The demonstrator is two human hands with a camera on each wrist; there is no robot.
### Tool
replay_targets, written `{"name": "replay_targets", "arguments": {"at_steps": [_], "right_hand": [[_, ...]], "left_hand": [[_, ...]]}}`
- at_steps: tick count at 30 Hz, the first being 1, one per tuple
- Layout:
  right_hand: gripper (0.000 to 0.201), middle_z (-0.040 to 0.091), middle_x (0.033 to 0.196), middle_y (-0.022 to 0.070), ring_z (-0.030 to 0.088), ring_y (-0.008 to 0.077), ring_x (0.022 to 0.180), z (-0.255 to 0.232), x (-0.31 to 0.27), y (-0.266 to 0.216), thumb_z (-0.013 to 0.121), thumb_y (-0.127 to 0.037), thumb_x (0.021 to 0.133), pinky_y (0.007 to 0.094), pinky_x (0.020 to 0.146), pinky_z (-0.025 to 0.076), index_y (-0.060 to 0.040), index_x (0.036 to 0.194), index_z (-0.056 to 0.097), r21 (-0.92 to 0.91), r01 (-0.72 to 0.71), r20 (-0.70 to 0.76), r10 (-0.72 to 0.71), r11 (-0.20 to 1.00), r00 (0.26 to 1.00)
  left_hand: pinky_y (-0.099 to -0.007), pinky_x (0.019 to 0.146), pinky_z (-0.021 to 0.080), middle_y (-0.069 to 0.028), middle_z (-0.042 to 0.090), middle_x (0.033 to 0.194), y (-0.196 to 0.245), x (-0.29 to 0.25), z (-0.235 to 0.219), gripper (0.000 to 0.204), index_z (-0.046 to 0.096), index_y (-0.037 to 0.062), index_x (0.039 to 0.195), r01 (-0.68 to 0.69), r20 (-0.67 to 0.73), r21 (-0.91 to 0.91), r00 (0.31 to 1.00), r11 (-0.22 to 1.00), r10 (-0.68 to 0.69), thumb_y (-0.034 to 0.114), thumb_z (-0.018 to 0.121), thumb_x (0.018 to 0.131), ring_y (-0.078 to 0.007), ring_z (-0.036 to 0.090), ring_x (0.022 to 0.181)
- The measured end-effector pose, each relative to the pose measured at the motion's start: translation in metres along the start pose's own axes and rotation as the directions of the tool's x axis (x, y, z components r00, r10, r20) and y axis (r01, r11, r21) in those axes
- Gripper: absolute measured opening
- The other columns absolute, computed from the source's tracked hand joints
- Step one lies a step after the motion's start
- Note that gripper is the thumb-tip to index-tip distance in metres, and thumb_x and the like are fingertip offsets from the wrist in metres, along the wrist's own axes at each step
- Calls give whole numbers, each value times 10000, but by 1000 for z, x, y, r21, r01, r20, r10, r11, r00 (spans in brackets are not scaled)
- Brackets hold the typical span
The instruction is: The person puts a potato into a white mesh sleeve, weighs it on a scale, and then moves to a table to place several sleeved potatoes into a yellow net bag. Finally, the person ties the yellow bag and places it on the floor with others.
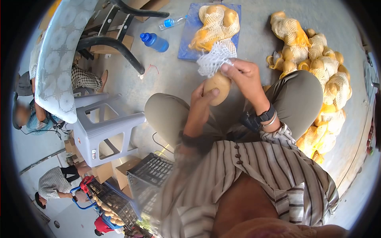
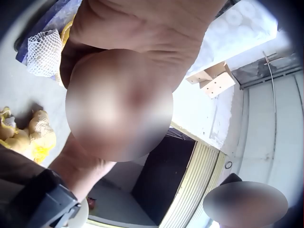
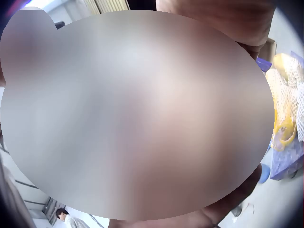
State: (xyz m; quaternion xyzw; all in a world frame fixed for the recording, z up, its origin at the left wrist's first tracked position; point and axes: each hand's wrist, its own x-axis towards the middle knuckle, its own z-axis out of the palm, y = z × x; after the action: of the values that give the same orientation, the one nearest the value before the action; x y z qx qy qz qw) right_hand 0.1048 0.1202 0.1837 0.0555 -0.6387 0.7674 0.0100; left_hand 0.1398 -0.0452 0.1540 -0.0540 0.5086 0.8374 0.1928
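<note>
In the head view, my left hand (image 1: 199, 104) grips a smooth, tan, oval, potato-like piece of produce (image 1: 218, 88) above my crossed legs, with the thumb over its front. At its upper end, my right hand (image 1: 247, 75) pinches a white foam net sleeve (image 1: 211, 61) between thumb and fingers. The sleeve is bunched and sits against the top of the produce. Just beyond lies a blue board (image 1: 187, 39) bearing white-netted produce (image 1: 218, 20) with yellow mesh. Blurred ovals hide most of the held produce in both wrist views.
A heap of netted produce (image 1: 329, 75) lies on the floor at my right. To my left stand a grey plastic stool (image 1: 85, 131) and a black crate (image 1: 151, 168). A blue bottle (image 1: 155, 42) and a clear bottle (image 1: 170, 23) lie ahead. Other people are at far left.
</note>
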Motion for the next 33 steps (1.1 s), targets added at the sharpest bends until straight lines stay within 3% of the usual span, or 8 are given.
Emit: {"name": "replay_targets", "arguments": {"at_steps": [7, 15, 19, 21, 23, 28, 30, 33], "right_hand": [[122, 665, 768, 115, 633, 241, 686, 8, -1, 0, 680, -111, 803, 311, 610, 485, -18, 874, 717, -261, 325, 317, -237, 909, 918], [151, 634, 836, 111, 619, 226, 761, 7, -1, 8, 683, -144, 820, 302, 672, 471, 0, 862, 701, -208, 227, 365, -140, 951, 920], [153, 582, 743, 54, 542, 148, 715, 12, -2, 7, 668, -150, 860, 274, 644, 430, -5, 817, 694, -181, 253, 364, -174, 950, 915], [155, 581, 744, 44, 539, 143, 718, 14, -3, 9, 674, -145, 856, 267, 653, 427, -1, 799, 683, -139, 203, 311, -152, 969, 938], [159, 580, 744, 35, 537, 138, 721, 13, -2, 14, 680, -139, 853, 260, 662, 424, 4, 781, 672, -96, 154, 255, -126, 983, 959], [348, 570, 933, 46, 538, 137, 870, 11, 3, 27, 723, -169, 811, 269, 783, 441, -15, 1106, 622, -142, 8, -46, -15, 990, 999], [424, 563, 1016, 47, 528, 143, 935, 13, 3, 29, 718, -179, 815, 276, 841, 430, -21, 1180, 571, -203, 88, 39, -81, 975, 996], [546, 547, 1148, 62, 506, 163, 1060, 18, 0, 28, 716, -190, 813, 294, 947, 398, -24, 1286, 500, -212, 107, 152, -76, 971, 985]], "left_hand": [[-355, 924, 472, -139, 576, 1175, -16, 8, -23, 404, 475, -34, 1246, -119, -149, -160, 984, 980, 95, 170, 554, 907, -228, 592, 1052], [-421, 1046, 384, -122, 516, 1323, 5, 12, -6, 514, 461, 25, 1321, -267, 35, -556, 939, 787, 343, 391, 321, 987, -269, 483, 1227], [-418, 1033, 401, -126, 530, 1306, -4, 15, -21, 488, 461, 19, 1318, -266, 12, -482, 951, 835, 310, 368, 353, 995, -269, 505, 1205], [-404, 1008, 434, -140, 543, 1284, -7, 14, -23, 428, 462, 14, 1313, -244, -68, -187, 970, 952, 235, 290, 389, 995, -268, 537, 1167], [-396, 1000, 444, -144, 549, 1272, -7, 15, -21, 403, 463, 10, 1309, -263, -117, -276, 964, 924, 239, 249, 397, 992, -266, 550, 1147], [-396, 974, 471, -151, 558, 1249, -6, 14, -21, 365, 467, 0, 1300, -283, -122, -372, 959, 884, 255, 171, 395, 986, -260, 566, 1118], [-395, 943, 494, -153, 566, 1230, -4, 8, -16, 361, 471, -12, 1295, -283, -253, -161, 938, 946, 238, 157, 405, 983, -260, 579, 1094], [-388, 909, 514, -161, 574, 1212, -12, 8, -28, 352, 483, -26, 1279, -313, -251, -289, 937, 905, 244, 145, 410, 981, -261, 590, 1070]]}}
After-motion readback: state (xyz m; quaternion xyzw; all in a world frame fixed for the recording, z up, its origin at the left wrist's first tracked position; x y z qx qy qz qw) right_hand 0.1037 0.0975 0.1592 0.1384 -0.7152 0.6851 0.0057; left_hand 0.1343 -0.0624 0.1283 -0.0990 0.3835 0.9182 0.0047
